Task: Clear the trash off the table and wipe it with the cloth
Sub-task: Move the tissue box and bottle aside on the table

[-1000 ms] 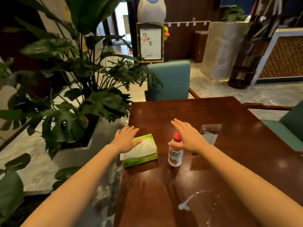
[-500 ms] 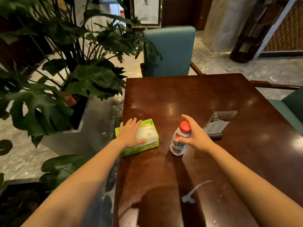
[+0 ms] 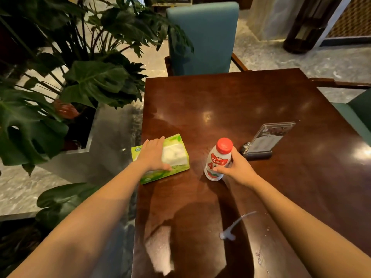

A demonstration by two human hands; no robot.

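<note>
A small white bottle (image 3: 217,158) with a red cap and red label stands upright on the dark wooden table (image 3: 230,109). My right hand (image 3: 235,167) grips its lower body from the right. A green tissue pack (image 3: 173,155) with white tissue showing on top lies at the table's left edge. My left hand (image 3: 151,155) rests flat on the pack's left half, thumb along its near side. A streak of spilled white liquid (image 3: 233,227) lies on the table nearer to me.
A clear acrylic sign holder (image 3: 267,140) on a dark base stands right of the bottle. A teal chair (image 3: 202,37) faces the far edge, another chair (image 3: 355,115) sits at the right. A large leafy plant (image 3: 84,81) in a metal planter crowds the table's left side.
My left hand has settled flat on the tissue pack. My right hand has dropped from above the cap and closed round the bottle's body. The view has tilted down and closer.
</note>
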